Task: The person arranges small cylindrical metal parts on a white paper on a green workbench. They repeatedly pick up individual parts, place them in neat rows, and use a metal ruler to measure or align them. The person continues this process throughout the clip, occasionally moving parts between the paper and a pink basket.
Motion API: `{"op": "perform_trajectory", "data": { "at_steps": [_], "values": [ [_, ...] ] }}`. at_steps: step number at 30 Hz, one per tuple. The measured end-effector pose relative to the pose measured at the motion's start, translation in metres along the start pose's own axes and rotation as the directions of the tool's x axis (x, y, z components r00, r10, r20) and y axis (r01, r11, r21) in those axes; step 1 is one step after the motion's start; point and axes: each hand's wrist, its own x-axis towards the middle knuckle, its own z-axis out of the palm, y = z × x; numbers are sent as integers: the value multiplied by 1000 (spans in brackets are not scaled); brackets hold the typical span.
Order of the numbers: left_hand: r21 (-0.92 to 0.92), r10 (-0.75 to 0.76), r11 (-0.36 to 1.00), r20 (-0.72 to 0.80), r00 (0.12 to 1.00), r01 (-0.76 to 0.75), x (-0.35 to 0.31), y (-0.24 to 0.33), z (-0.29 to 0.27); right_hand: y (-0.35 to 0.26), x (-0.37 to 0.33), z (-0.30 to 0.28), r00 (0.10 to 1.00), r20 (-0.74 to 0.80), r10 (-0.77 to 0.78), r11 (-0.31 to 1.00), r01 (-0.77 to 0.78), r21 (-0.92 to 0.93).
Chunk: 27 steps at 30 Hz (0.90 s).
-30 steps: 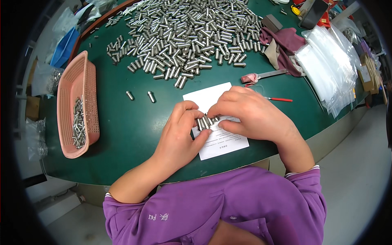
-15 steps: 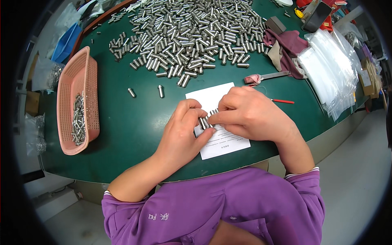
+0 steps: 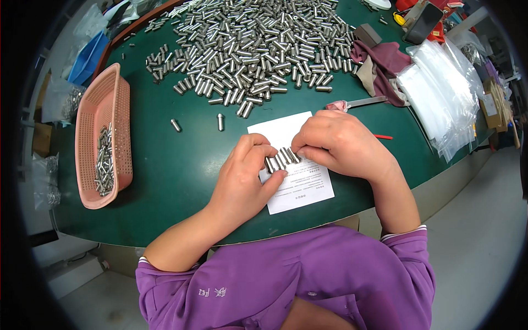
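Several short steel pins [image 3: 282, 159] lie side by side in a row over a white printed sheet [image 3: 301, 192]. My left hand [image 3: 242, 173] grips the row's left end between thumb and fingers. At the other end, the closed fingers and thumb of my right hand [image 3: 340, 144] pinch the last pins; its fingertips partly cover them. Beyond the hands is a big heap of the same steel pins [image 3: 247, 49]. Two loose pins, one slanted [image 3: 175, 125] and one nearly straight [image 3: 221, 122], are left of the sheet.
A pink plastic basket [image 3: 124, 148] with small metal pieces stands at the left of the green table [image 3: 181, 187]. To the right are clear plastic bags [image 3: 434, 104], a maroon cloth [image 3: 388, 60], a flat metal tool with a wrapped handle [image 3: 363, 102] and a dark block [image 3: 367, 34].
My right hand has drawn slightly right and its fingers have shifted to the row's right end, so more pins show. My left hand keeps its grip.
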Motion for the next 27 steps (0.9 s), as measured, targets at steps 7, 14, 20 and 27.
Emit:
{"op": "perform_trajectory", "data": {
  "at_steps": [7, 14, 20, 27],
  "values": [
    [-52, -5, 999, -11, 1000, 4, 0, -2, 1, -7, 1, 1, 993, 44, -112, 993, 113, -37],
    [-118, -35, 992, -40, 999, 30, 0, -4, -1, 12, 0, -19, 963, -262, 61, 965, -124, -230],
    [-171, -107, 980, -16, 994, 103, 0, -6, -2, 25, -11, -37, 920, -339, 195, 928, -285, -239],
    [-113, -27, 993, 10, 1000, 28, 1, -3, -4, 1, -5, -18, 995, -33, 95, 994, -96, -58]
  ]
}}
